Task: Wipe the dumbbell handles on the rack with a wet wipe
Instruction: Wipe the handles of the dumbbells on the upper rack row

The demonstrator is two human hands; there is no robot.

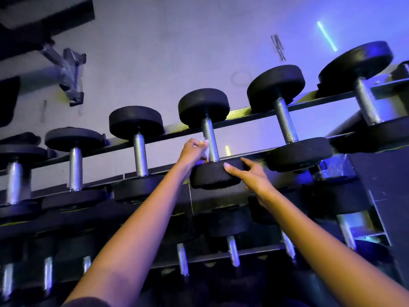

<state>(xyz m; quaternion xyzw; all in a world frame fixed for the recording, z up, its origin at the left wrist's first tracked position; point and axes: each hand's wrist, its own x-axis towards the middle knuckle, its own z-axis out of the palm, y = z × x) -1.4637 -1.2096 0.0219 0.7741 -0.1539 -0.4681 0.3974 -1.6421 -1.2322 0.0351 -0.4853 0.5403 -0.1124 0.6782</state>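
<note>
On the top tier I see open gaps between neighbouring dumbbell handles (140, 154), each bounded by black heads (136, 121) behind and in front. The rack's rails (254, 117) cross beneath those heads, and the lower tier (233, 251) looks tightly packed, though it is dim there.

The left hand (192, 149) pinched a white wet wipe (205, 149) against the steel handle (210, 140) of a dumbbell (212, 176) on the rack (243, 117). The right hand (247, 176) gripped that dumbbell's near black head, thumb on its rim.
</note>
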